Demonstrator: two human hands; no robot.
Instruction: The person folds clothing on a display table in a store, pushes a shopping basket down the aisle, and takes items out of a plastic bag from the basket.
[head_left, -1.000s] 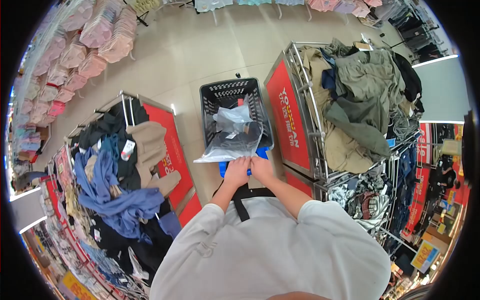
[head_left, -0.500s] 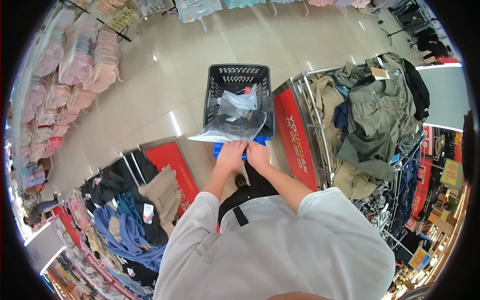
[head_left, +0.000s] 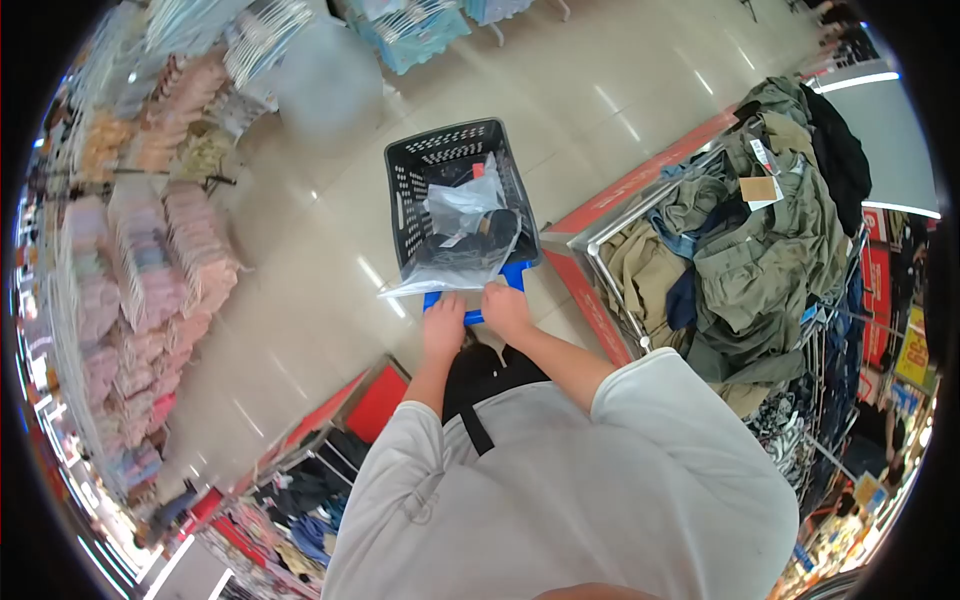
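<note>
My left hand (head_left: pixel 445 322) and my right hand (head_left: pixel 506 308) are wrapped round the blue handle (head_left: pixel 474 317) of a black basket (head_left: pixel 400 165) with perforated walls, a small gap between them. Inside the basket lies a clear plastic bag (head_left: pixel 450 272) holding something dark, its near edge hanging over the rim by the handle. A paler plastic package (head_left: pixel 465 207) rests farther in, with a small red patch beside it.
A bin heaped with green and tan clothes (head_left: pixel 770 260) stands close on the right. Another clothes bin (head_left: pixel 320 470) is at the lower left. Racks of pink garments (head_left: pixel 150 260) line the left; light blue garments (head_left: pixel 420 35) hang at the top. Tiled floor (head_left: pixel 310 260) lies between.
The basket and both hands have moved forward past the bins, and the view has turned. The left bin has slid back toward the bottom. My hands are now farther apart on the handle.
</note>
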